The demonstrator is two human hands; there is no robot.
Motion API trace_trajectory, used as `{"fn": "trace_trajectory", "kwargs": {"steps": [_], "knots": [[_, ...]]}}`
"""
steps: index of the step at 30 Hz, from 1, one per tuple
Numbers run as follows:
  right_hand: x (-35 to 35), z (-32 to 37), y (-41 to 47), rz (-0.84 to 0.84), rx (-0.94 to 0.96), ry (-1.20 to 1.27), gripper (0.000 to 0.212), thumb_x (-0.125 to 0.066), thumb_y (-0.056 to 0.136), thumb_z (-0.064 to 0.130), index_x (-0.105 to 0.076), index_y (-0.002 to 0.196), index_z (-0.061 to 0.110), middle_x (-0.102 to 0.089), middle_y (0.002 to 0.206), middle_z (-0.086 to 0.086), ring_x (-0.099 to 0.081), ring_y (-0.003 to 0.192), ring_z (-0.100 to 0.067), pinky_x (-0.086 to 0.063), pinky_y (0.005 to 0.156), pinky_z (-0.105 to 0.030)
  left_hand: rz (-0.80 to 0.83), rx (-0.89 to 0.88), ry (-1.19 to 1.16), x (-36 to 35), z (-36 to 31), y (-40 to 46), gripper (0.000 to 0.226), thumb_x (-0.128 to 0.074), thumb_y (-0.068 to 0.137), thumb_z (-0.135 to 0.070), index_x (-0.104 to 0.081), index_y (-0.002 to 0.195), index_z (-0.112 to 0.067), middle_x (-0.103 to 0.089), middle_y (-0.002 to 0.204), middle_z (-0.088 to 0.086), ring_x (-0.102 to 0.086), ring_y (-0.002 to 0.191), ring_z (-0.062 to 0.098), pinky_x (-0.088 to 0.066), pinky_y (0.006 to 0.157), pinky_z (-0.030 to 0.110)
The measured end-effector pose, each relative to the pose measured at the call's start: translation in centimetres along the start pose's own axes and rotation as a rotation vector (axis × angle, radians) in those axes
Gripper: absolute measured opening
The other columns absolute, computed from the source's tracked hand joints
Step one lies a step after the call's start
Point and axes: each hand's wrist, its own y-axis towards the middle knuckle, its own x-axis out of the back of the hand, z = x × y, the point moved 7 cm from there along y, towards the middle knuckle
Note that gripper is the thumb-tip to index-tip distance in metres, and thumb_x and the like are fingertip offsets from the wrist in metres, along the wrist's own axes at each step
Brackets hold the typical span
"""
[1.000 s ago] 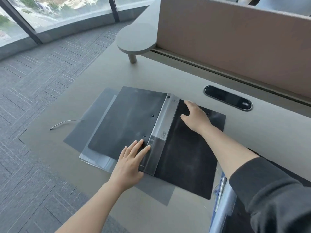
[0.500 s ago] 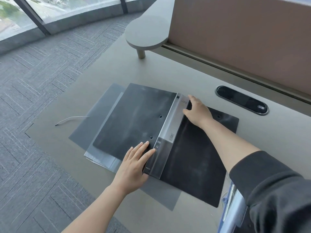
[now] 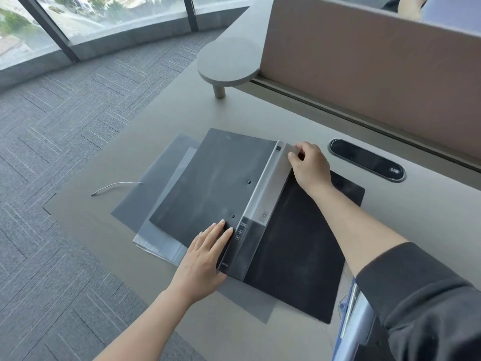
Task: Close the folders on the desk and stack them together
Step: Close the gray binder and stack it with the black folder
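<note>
A black folder (image 3: 221,186) lies open and flat on the grey desk (image 3: 390,230), its clear plastic spine strip (image 3: 263,204) running between the two dark covers. The left hand (image 3: 203,259) rests flat with fingers spread on the near corner of the left cover, pressing it down. The right hand (image 3: 309,165) is at the far end of the spine strip, its thumb and fingers pinched on the strip's top corner, which looks slightly lifted, though the grip is partly hidden. Under the folder lie a translucent grey sheet (image 3: 151,188) and a pale plastic sleeve (image 3: 161,243). A thin wire (image 3: 114,185) lies on the desk to the left, and a blue folder edge (image 3: 351,316) shows at the lower right.
</note>
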Motion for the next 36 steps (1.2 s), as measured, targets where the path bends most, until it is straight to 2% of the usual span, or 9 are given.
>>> {"fn": "trace_trajectory", "kwargs": {"steps": [4, 6, 11, 16, 20, 26, 29, 31, 36], "knots": [[1.7, 0.8, -1.7, -0.054, -0.001, 0.069, 0.026, -0.051, 0.097, 0.030, -0.062, 0.111, 0.012, -0.063, 0.119, -0.004, -0.054, 0.097, -0.017, -0.034, 0.080, -0.026, 0.135, 0.069, -0.043, 0.3, -0.1, -0.9, 0.115, -0.061, 0.063, -0.078, -0.006, 0.154, -0.035, 0.004, 0.163, -0.013, 0.005, 0.149, 0.007, -0.008, 0.122, 0.033], [2.5, 1.3, -2.6, -0.063, -0.002, 0.121, 0.024, -0.051, 0.097, 0.029, -0.062, 0.109, 0.012, -0.063, 0.115, -0.002, -0.052, 0.094, -0.014, -0.035, 0.080, -0.026, 0.082, 0.149, -0.142, 1.4, -0.4, -0.5, 0.115, -0.054, 0.063, -0.085, -0.007, 0.155, -0.035, 0.005, 0.163, -0.015, 0.004, 0.149, 0.005, -0.008, 0.121, 0.030], [4.5, 3.2, -5.1, -0.085, 0.043, 0.302, 0.014, -0.054, 0.095, 0.027, -0.062, 0.095, 0.015, -0.063, 0.093, 0.007, -0.056, 0.088, -0.014, -0.042, 0.079, -0.030, -0.112, 0.286, -0.376, 4.7, -2.7, 1.9, 0.101, -0.059, 0.068, -0.071, -0.019, 0.154, -0.034, -0.012, 0.163, -0.010, -0.012, 0.148, 0.011, -0.023, 0.118, 0.038], [6.2, 5.7, -8.0, -0.086, 0.118, 0.485, 0.008, -0.059, 0.091, 0.029, -0.060, 0.084, 0.028, -0.061, 0.083, 0.012, -0.054, 0.080, -0.012, -0.046, 0.075, -0.033, -0.219, 0.269, -0.367, 7.6, -5.9, 2.8, 0.082, -0.068, 0.078, -0.050, -0.032, 0.149, -0.031, -0.035, 0.153, -0.011, -0.029, 0.141, 0.012, -0.037, 0.110, 0.038], [7.5, 7.5, -10.2, -0.100, 0.159, 0.579, 0.004, -0.063, 0.088, 0.028, -0.063, 0.085, 0.026, -0.061, 0.077, 0.012, -0.053, 0.074, -0.011, -0.043, 0.071, -0.033, -0.302, 0.290, -0.381, 9.4, -7.3, 2.1, 0.069, -0.065, 0.075, -0.049, -0.047, 0.139, -0.031, -0.054, 0.133, -0.016, -0.050, 0.121, 0.011, -0.051, 0.093, 0.038], [9.4, 11.0, -13.2, -0.100, 0.256, 0.675, 0.009, -0.064, 0.088, 0.026, -0.062, 0.080, 0.025, -0.057, 0.069, 0.012, -0.046, 0.062, -0.008, -0.037, 0.063, -0.027, -0.442, 0.231, -0.410, 12.4, -8.3, 0.6, 0.043, -0.068, 0.082, -0.039, -0.063, 0.123, -0.030, -0.070, 0.109, -0.014, -0.065, 0.096, 0.009, -0.056, 0.076, 0.034], [10.4, 12.8, -14.5, -0.128, 0.305, 0.694, 0.011, -0.063, 0.091, 0.021, -0.062, 0.081, 0.025, -0.059, 0.075, 0.007, -0.050, 0.067, -0.011, -0.046, 0.063, -0.037, -0.508, 0.156, -0.430, 14.1, -8.8, 0.0, 0.024, -0.065, 0.083, -0.034, -0.064, 0.107, -0.035, -0.071, 0.088, -0.011, -0.064, 0.075, 0.015, -0.055, 0.063, 0.038], [10.8, 13.7, -15.0, -0.141, 0.324, 0.710, 0.012, -0.063, 0.092, 0.018, -0.062, 0.084, 0.027, -0.062, 0.088, 0.000, -0.054, 0.075, -0.014, -0.053, 0.070, -0.044, -0.543, 0.147, -0.450, 14.8, -8.7, -0.3, 0.015, -0.065, 0.083, -0.030, -0.063, 0.098, -0.032, -0.067, 0.074, -0.007, -0.058, 0.063, 0.022, -0.052, 0.057, 0.039], [11.4, 14.7, -15.8, -0.145, 0.381, 0.727, 0.009, -0.064, 0.091, 0.025, -0.063, 0.098, 0.030, -0.057, 0.107, 0.005, -0.054, 0.077, -0.016, -0.056, 0.079, -0.049, -0.566, 0.180, -0.543, 16.7, -8.3, -1.0, 0.008, -0.063, 0.086, -0.028, -0.065, 0.093, -0.030, -0.064, 0.070, -0.002, -0.055, 0.065, 0.026, -0.051, 0.062, 0.042]]}}
